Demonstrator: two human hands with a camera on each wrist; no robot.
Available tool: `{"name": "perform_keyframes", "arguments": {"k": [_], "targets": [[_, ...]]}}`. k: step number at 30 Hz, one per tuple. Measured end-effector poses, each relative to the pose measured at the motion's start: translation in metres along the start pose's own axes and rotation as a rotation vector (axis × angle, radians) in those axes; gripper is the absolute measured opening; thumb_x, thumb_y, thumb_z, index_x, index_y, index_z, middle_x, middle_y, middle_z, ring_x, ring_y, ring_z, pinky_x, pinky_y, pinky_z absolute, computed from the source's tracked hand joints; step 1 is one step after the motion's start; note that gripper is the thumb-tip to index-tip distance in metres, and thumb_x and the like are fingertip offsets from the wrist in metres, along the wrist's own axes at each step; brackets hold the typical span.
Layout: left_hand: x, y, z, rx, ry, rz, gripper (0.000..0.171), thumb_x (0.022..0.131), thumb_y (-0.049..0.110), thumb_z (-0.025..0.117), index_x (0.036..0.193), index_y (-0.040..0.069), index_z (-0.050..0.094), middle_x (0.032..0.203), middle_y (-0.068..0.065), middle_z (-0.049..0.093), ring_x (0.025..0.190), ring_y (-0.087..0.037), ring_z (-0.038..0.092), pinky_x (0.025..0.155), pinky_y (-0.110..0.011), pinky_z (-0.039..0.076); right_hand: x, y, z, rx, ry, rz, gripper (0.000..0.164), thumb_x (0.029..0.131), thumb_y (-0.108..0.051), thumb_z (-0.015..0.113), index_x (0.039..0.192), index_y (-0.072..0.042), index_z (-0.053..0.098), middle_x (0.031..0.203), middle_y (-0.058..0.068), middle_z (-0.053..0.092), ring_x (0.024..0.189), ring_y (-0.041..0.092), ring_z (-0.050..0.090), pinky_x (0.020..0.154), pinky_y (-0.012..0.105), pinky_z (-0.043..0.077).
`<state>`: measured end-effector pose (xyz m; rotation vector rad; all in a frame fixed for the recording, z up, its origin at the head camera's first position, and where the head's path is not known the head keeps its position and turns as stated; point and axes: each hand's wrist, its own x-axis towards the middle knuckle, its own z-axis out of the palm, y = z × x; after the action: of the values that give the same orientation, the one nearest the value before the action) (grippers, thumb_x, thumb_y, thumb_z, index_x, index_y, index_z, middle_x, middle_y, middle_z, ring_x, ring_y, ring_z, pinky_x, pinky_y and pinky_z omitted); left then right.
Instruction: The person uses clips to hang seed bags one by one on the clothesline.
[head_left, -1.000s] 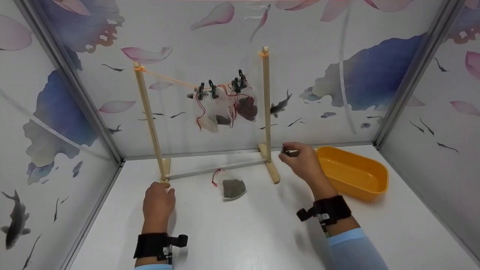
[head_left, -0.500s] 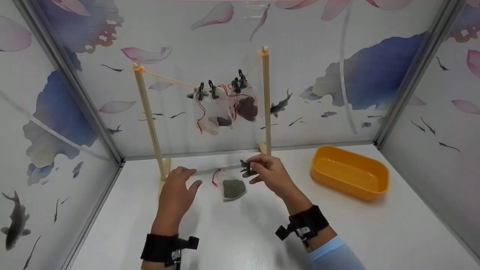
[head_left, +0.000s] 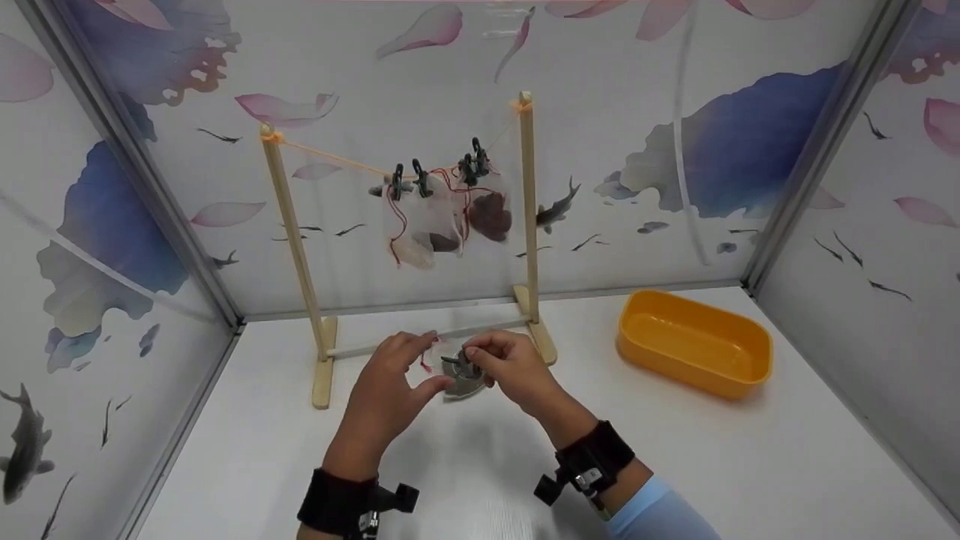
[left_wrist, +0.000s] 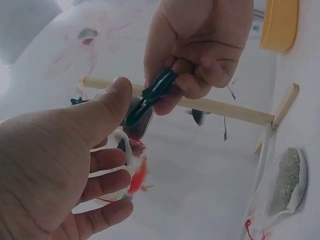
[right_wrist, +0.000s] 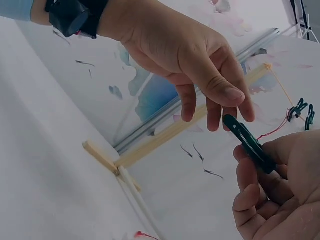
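Note:
In the head view my right hand [head_left: 514, 367] pinches a small dark green spring clip [left_wrist: 150, 97] between thumb and fingers. My left hand [head_left: 382, 390] faces it, thumb and fingers spread and holding nothing; its thumb comes close to the clip's end in both wrist views. Below and behind the hands, a drawstring bag [left_wrist: 287, 182] with grey-green filling and a red cord lies on the white table, partly covered in the head view. Other drawstring bags [head_left: 424, 221] hang from an orange string, held by several dark clips [head_left: 397, 184].
A wooden stand with a left post [head_left: 292, 240] and a right post [head_left: 529, 217] carries the string. A pale crossbar [head_left: 352, 350] joins its feet low over the table. An orange-yellow plastic tub [head_left: 694, 367] sits at the right. Patterned panels enclose the sides and back.
My right hand has carried the clip leftward from near the tub to above the lying bag. My left hand has left the stand's left foot, moved right and spread its fingers.

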<state>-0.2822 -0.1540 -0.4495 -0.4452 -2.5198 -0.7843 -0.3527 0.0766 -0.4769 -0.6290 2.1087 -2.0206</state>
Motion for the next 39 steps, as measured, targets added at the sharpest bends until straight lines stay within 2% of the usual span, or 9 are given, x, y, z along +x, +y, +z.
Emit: {"name": "perform_keyframes", "arguments": {"k": [5,8,17,22,25,28,32,35,39], "targets": [[0.000,0.002,0.000,-0.015,-0.029,0.043,0.076,0.085,0.037,0.102,0.152,0.014,0.073,0.138,-0.004,0.071,0.126,-0.022,0.070,0.103,-0.043,0.064,0.000,0.002,0.003,0.101,-0.030,0.041,0.019,0.113,-0.015,0.071,0.120,0.001,0.079,0.097,-0.006,0.080,0.080,0.010,0.066,0.070,0.027,0.054],[-0.001,0.003,-0.001,-0.015,-0.031,0.068,0.077,0.084,0.040,0.102,0.150,0.013,0.074,0.137,-0.004,0.072,0.124,-0.022,0.070,0.101,-0.043,0.064,0.000,0.000,0.005,0.153,-0.036,0.064,0.018,0.114,-0.015,0.071,0.120,-0.001,0.079,0.097,-0.006,0.079,0.080,0.010,0.064,0.071,0.027,0.053],[-0.002,0.003,0.002,0.008,-0.014,0.088,0.063,0.087,0.040,0.101,0.141,0.015,0.080,0.130,0.000,0.076,0.124,-0.021,0.071,0.101,-0.041,0.065,-0.002,-0.001,0.007,0.195,-0.028,0.080,0.016,0.114,-0.015,0.070,0.120,-0.003,0.080,0.098,-0.006,0.080,0.082,0.010,0.068,0.072,0.027,0.056],[-0.001,0.003,0.004,0.023,0.001,0.096,0.050,0.093,0.039,0.096,0.134,0.015,0.081,0.125,0.001,0.077,0.116,-0.018,0.071,0.097,-0.039,0.065,-0.002,-0.001,0.007,0.202,-0.036,0.065,0.018,0.115,-0.015,0.069,0.123,-0.002,0.079,0.099,-0.006,0.079,0.079,0.010,0.066,0.071,0.026,0.056],[0.000,0.001,0.003,0.034,0.020,0.109,0.045,0.095,0.036,0.095,0.133,0.015,0.081,0.123,0.001,0.077,0.114,-0.018,0.072,0.097,-0.039,0.065,0.000,0.002,0.003,0.180,-0.038,0.082,0.021,0.116,-0.019,0.068,0.125,-0.003,0.079,0.101,-0.005,0.078,0.084,0.011,0.067,0.074,0.029,0.057],[0.000,-0.003,0.000,0.053,0.051,0.119,0.043,0.096,0.033,0.095,0.132,0.015,0.082,0.119,0.001,0.078,0.113,-0.017,0.072,0.096,-0.039,0.066,0.006,0.009,-0.003,0.115,-0.017,0.122,0.022,0.116,-0.023,0.068,0.124,-0.005,0.079,0.107,0.002,0.080,0.093,0.017,0.071,0.078,0.034,0.058],[0.001,-0.011,-0.003,0.108,0.105,0.116,0.037,0.096,0.035,0.094,0.124,0.014,0.084,0.110,0.000,0.078,0.106,-0.016,0.073,0.089,-0.036,0.066,0.022,0.030,-0.013,-0.085,0.042,0.166,0.022,0.115,-0.025,0.068,0.120,-0.008,0.081,0.117,0.017,0.082,0.108,0.031,0.077,0.083,0.037,0.060],[0.000,-0.016,-0.004,0.162,0.141,0.104,0.033,0.096,0.037,0.093,0.117,0.013,0.086,0.106,0.000,0.079,0.102,-0.017,0.073,0.083,-0.035,0.066,0.037,0.049,-0.017,-0.308,0.072,0.191,0.023,0.114,-0.025,0.069,0.121,-0.007,0.081,0.121,0.018,0.081,0.114,0.031,0.076,0.089,0.039,0.061],[-0.001,-0.020,-0.004,0.206,0.148,0.077,0.030,0.096,0.039,0.092,0.113,0.014,0.087,0.102,0.001,0.080,0.099,-0.017,0.074,0.078,-0.035,0.066,0.056,0.063,-0.017,-0.539,0.049,0.261,0.033,0.114,-0.029,0.070,0.134,-0.004,0.077,0.132,0.014,0.077,0.121,0.028,0.074,0.104,0.045,0.062]]}}
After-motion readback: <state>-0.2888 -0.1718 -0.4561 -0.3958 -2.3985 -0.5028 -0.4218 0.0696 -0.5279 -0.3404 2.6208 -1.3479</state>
